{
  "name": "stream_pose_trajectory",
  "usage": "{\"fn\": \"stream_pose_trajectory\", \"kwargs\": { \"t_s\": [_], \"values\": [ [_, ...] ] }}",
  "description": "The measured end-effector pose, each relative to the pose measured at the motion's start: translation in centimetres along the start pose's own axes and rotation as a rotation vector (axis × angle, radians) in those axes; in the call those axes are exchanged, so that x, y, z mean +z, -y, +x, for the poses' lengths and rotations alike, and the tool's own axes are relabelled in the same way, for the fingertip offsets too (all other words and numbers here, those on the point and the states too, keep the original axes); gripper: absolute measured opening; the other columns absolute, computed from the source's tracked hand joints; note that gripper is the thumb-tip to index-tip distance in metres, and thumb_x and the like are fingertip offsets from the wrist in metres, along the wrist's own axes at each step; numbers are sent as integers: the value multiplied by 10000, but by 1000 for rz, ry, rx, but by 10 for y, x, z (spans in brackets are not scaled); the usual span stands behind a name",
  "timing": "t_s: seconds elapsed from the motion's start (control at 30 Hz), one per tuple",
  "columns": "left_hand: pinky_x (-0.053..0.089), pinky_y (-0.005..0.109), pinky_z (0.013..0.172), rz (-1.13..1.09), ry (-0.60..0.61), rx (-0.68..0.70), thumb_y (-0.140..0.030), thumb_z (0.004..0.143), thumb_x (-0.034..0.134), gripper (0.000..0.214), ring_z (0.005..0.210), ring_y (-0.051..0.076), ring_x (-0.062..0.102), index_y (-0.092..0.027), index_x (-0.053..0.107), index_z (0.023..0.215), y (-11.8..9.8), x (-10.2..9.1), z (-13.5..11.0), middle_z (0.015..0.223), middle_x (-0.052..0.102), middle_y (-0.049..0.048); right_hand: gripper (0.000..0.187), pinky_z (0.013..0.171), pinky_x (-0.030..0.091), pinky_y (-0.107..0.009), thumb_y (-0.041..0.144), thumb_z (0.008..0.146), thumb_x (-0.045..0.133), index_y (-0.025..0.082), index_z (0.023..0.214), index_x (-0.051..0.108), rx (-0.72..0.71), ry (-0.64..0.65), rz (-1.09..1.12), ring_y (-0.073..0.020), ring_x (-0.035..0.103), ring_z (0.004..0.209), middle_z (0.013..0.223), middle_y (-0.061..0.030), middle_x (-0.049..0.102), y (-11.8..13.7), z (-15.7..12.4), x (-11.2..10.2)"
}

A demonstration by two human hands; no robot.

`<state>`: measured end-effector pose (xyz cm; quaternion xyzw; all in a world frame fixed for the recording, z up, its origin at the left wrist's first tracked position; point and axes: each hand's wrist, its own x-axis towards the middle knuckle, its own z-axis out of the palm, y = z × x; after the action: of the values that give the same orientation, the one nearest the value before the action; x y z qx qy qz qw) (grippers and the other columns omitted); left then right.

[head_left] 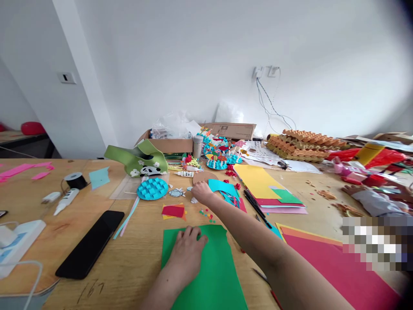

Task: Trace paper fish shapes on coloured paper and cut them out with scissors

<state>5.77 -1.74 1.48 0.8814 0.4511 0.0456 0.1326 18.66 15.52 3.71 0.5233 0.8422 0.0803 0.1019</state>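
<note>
My left hand (188, 251) lies flat, fingers spread, on a green paper sheet (209, 275) at the table's near edge. My right hand (202, 192) reaches far forward, fingers curled down over small white pieces beside a little paper fish (176, 193); what it grips, if anything, is hidden. Just right of that hand lies a cyan cut-out shape (222, 187). A blue woven paper disc (152, 188) sits to the left of the fish. Red and yellow paper scraps (173, 211) lie between my two hands.
A black phone (90, 243), glue bottle (66, 201) and tape roll (75, 180) lie left. A green panda bag (139, 160), cardboard box (167, 144) and paper crafts (217, 153) stand behind. Coloured paper stacks (261, 183) and egg trays (300, 144) are right, where another person's hand (350, 189) rests.
</note>
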Motion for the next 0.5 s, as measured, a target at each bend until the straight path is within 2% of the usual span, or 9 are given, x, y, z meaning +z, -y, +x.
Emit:
{"fn": "stream_pose_trajectory", "kwargs": {
  "t_s": [0.23, 0.5],
  "values": [
    [372, 408, 869, 1, -18, 4, -83, 806, 381, 419, 1119, 260, 450, -254, 553, 1148, 0, 1, 0, 1192, 533, 78, 266, 909, 481, -442, 309, 920, 571, 136, 1119, 601, 47, -12, 26, -228, 577, 1073, 1177, -95, 594, -3, 4, -1],
    [375, 415, 860, 9, -43, 11, -82, 822, 382, 397, 1106, 255, 459, -256, 547, 1139, 1, 4, 0, 1185, 531, 72, 323, 885, 499, -441, 324, 916, 575, 160, 1194, 561, 115, 12, 100, -229, 578, 1062, 1231, -94, 561, -19, 19, -3]
  ]
}}
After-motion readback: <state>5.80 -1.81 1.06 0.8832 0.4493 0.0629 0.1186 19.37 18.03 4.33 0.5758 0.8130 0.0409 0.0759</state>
